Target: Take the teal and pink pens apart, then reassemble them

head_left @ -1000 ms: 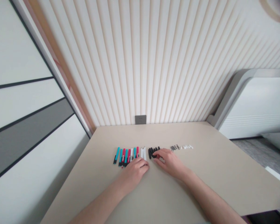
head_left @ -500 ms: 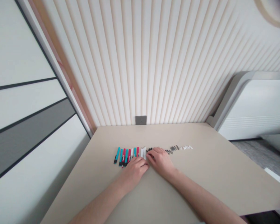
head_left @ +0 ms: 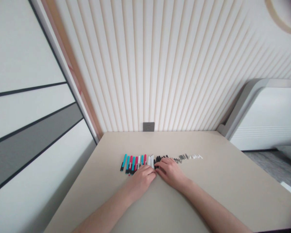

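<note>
- The left hand (head_left: 144, 174) is lying over the near ends of some coloured tubes (head_left: 133, 161) and the white sticks (head_left: 152, 161), its fingers bent and held close together; whether it is pinching anything, I cannot tell.
- The right hand (head_left: 171, 170) is reaching over the near part of the black tubes (head_left: 158, 159), its fingers curling down among them; its grip is hidden, so I cannot tell whether it is pinching one.
- The fingertips of both hands are nearly meeting between the white sticks and the black tubes.
- The coloured tubes, blue, pinkish red and white with dark ends, are lying side by side at the left of the row.
- The white sticks are lying just right of them, and the black tubes are following beside those.
- Small grey pieces (head_left: 181, 157) are lying beyond the right hand, with small white pieces (head_left: 197, 156) sitting at the row's right end.
- The beige table (head_left: 208, 194) is supporting everything.
</note>
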A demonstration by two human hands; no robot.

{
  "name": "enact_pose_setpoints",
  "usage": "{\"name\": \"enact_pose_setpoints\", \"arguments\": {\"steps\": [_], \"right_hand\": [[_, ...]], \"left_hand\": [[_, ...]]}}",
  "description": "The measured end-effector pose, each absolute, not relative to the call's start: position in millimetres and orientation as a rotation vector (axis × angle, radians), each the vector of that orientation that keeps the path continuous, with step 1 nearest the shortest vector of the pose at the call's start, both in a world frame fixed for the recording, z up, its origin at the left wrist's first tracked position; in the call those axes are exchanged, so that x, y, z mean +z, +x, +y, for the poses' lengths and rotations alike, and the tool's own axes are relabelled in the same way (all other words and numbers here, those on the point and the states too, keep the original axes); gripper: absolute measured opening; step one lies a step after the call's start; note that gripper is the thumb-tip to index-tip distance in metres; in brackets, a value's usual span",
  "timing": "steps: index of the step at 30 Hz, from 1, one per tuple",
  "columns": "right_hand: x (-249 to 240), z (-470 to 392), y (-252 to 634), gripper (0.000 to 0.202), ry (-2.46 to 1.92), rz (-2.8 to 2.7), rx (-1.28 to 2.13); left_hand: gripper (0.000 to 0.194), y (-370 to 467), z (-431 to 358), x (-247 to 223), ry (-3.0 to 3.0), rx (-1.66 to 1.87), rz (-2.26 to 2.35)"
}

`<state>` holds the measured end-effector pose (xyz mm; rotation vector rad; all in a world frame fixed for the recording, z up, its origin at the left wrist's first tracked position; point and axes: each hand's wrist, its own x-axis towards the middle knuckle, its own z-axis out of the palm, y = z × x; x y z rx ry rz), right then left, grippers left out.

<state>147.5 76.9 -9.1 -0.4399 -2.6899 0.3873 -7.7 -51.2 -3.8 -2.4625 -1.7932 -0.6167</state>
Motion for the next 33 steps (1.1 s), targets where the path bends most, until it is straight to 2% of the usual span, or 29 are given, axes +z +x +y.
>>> {"name": "enact_pose_setpoints", "arguments": {"steps": [12,19,33], "right_hand": [[-13.8,80.0,144.8,0.017,-0.465,-2.688,0.310],[-10.1,79.6,147.5,0.017,-0.458,-2.676,0.318],[-11.7,83.9,148.1,0.015,-0.462,-2.701,0.301]], "left_hand": [[0.009,-9.0,-56.7,5.5,-2.502,-0.607,-1.763],[0.021,-19.7,-62.7,18.4,-2.505,-0.489,-1.772],[0.016,-13.4,-54.4,-0.2,-2.494,-0.456,-1.797]]}}
